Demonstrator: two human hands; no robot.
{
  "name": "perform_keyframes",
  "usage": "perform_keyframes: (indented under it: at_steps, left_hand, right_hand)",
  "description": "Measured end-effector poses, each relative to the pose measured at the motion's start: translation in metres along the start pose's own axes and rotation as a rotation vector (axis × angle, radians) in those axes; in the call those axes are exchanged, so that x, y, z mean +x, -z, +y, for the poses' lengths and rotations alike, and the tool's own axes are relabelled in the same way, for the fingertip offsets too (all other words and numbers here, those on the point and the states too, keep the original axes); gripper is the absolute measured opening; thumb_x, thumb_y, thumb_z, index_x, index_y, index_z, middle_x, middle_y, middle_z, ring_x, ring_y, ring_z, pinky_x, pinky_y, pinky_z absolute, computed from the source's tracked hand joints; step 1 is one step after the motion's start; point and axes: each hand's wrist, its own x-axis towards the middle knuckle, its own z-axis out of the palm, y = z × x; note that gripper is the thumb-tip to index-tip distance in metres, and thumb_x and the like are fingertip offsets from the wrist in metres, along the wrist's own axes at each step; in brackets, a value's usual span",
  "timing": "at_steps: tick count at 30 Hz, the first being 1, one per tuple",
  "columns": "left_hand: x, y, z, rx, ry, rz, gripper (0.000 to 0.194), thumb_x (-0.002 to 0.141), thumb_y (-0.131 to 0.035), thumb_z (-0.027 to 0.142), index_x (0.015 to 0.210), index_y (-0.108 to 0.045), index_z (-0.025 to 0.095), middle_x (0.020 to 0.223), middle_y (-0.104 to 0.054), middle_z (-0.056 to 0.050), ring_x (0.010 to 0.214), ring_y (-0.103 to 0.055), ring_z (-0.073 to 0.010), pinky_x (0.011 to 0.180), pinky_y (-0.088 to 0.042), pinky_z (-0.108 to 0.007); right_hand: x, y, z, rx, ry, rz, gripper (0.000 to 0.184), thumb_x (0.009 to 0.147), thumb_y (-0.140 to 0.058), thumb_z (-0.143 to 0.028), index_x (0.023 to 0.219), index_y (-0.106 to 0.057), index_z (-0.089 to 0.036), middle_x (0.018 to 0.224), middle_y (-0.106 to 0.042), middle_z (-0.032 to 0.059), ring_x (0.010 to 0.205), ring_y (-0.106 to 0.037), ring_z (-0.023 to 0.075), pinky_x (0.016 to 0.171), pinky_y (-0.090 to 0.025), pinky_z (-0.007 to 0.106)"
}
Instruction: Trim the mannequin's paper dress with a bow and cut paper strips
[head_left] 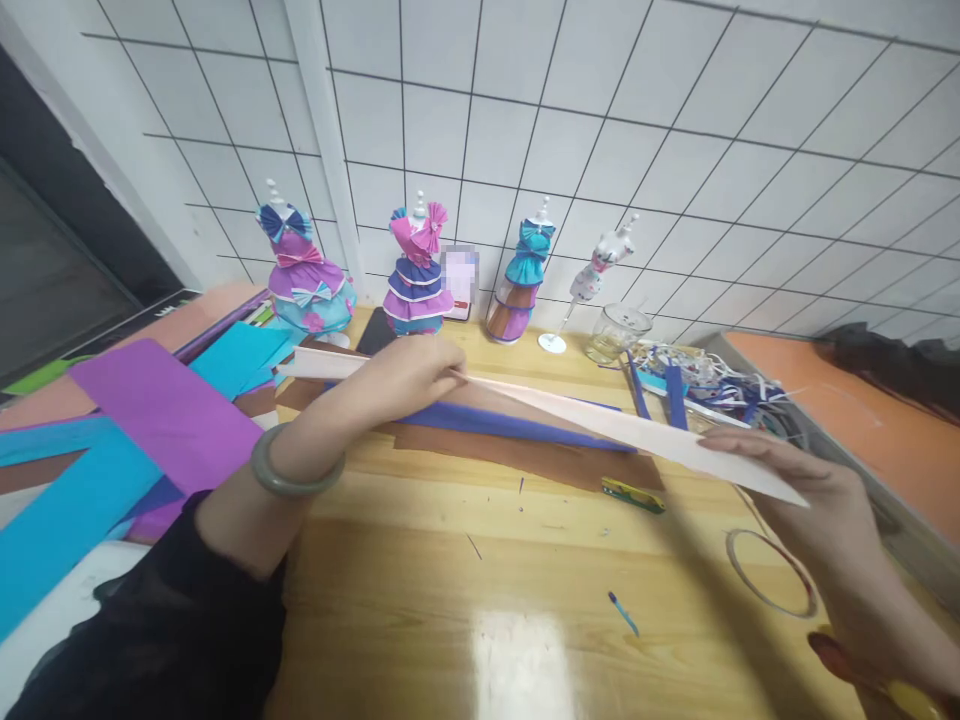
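Note:
A long pale pink strip of crepe paper [600, 420] stretches across the table between my hands. My left hand [420, 375] pinches it near its middle, and the strip's left end sticks out beyond the wrist. At the right end, my right hand [821, 500] grips the strip with fingers over its face; the thumb is hidden. Beneath the strip lie a dark blue paper strip [510, 425] and a brown paper sheet [480, 455]. A yellow craft knife [632, 495] rests just in front of the brown sheet. Below my right hand is a thin tape ring [772, 572].
Small dressed mannequins [416, 275] and a bare mannequin [604, 260] stand along the tiled wall. A glass jar [619, 333] and a heap of paper scraps [697, 375] are at back right. Purple paper [165, 420] and blue paper [82, 520] pile up left. A blue scrap [623, 614] lies in front.

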Motion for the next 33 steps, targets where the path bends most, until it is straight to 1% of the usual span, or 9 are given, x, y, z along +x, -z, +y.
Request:
perform_keyframes:
  at_steps: [2,3,5,8,11,16,19,25,33]
  left_hand:
    - [-0.002,0.003,0.004,0.108,-0.015,0.076,0.02,0.083,-0.041,0.023,0.08,-0.06,0.016,0.084,-0.061,-0.005,0.082,-0.055,-0.0177,0.067,-0.036,-0.027]
    - [-0.003,0.002,0.007,0.153,-0.029,0.055,0.021,0.083,-0.041,0.021,0.078,-0.06,0.016,0.083,-0.061,-0.006,0.081,-0.055,-0.0182,0.067,-0.036,-0.027]
    - [-0.004,-0.005,0.014,0.204,-0.048,-0.096,0.023,0.081,-0.041,0.019,0.069,-0.061,0.015,0.077,-0.062,-0.007,0.072,-0.055,-0.0175,0.062,-0.035,-0.027]
    - [-0.005,-0.023,0.024,0.187,-0.073,-0.395,0.022,0.076,-0.045,0.015,0.062,-0.062,0.014,0.066,-0.062,-0.007,0.059,-0.052,-0.0151,0.054,-0.031,-0.027]
    - [-0.007,-0.037,0.031,0.13,-0.123,-0.535,0.018,0.071,-0.048,0.015,0.058,-0.061,0.014,0.06,-0.06,-0.007,0.051,-0.045,-0.0133,0.05,-0.028,-0.027]
    - [-0.009,-0.041,0.034,-0.04,-0.145,-0.638,0.014,0.064,-0.048,0.016,0.051,-0.055,0.015,0.049,-0.048,-0.001,0.045,-0.028,-0.0095,0.046,-0.022,-0.028]
    - [-0.009,-0.044,0.033,-0.13,-0.18,-0.71,0.011,0.06,-0.046,0.014,0.049,-0.049,0.015,0.047,-0.039,0.001,0.045,-0.024,-0.0086,0.045,-0.02,-0.027]
    - [-0.007,-0.057,0.034,-0.18,-0.165,-0.85,0.005,0.058,-0.051,0.015,0.057,-0.046,0.017,0.057,-0.047,0.002,0.051,-0.038,-0.0107,0.046,-0.027,-0.025]
    - [-0.004,-0.06,0.036,-0.22,-0.218,-0.874,0.007,0.061,-0.052,0.015,0.058,-0.046,0.017,0.056,-0.046,0.002,0.052,-0.038,-0.0107,0.048,-0.028,-0.025]
  right_hand:
    - [0.003,-0.006,0.0,-0.007,0.203,0.053,0.016,0.072,-0.06,-0.026,0.085,-0.069,-0.022,0.094,-0.068,0.0055,0.093,-0.062,0.0234,0.09,-0.045,0.039]
    - [0.003,-0.009,0.002,-0.018,0.276,0.057,0.015,0.074,-0.059,-0.024,0.086,-0.069,-0.022,0.093,-0.067,0.0058,0.094,-0.061,0.0229,0.091,-0.044,0.039]
    - [-0.001,-0.015,0.01,-0.033,0.332,0.009,0.013,0.076,-0.059,-0.023,0.084,-0.069,-0.022,0.092,-0.067,0.0066,0.094,-0.06,0.0228,0.089,-0.044,0.04]
    - [-0.017,-0.02,0.029,-0.06,0.243,-0.137,0.014,0.077,-0.06,-0.032,0.079,-0.069,-0.022,0.089,-0.068,0.0077,0.088,-0.061,0.0237,0.081,-0.048,0.039]
    - [-0.039,-0.018,0.049,-0.068,0.164,-0.297,0.019,0.078,-0.059,-0.036,0.085,-0.07,-0.023,0.096,-0.068,0.0087,0.093,-0.061,0.0251,0.082,-0.05,0.039]
    - [-0.066,-0.008,0.055,-0.113,0.166,-0.451,0.022,0.079,-0.059,-0.037,0.094,-0.071,-0.027,0.107,-0.066,0.007,0.104,-0.058,0.0248,0.09,-0.048,0.042]
    - [-0.075,-0.005,0.047,-0.154,0.157,-0.46,0.022,0.08,-0.058,-0.038,0.094,-0.071,-0.027,0.105,-0.067,0.0063,0.103,-0.059,0.0245,0.09,-0.048,0.043]
    - [-0.085,-0.006,0.042,-0.105,0.094,-0.422,0.021,0.081,-0.057,-0.039,0.085,-0.072,-0.024,0.098,-0.069,0.0073,0.096,-0.062,0.023,0.086,-0.052,0.039]
    - [-0.088,-0.001,0.036,-0.127,0.049,-0.431,0.023,0.083,-0.053,-0.04,0.092,-0.067,-0.025,0.102,-0.068,0.0065,0.098,-0.061,0.0225,0.085,-0.051,0.038]
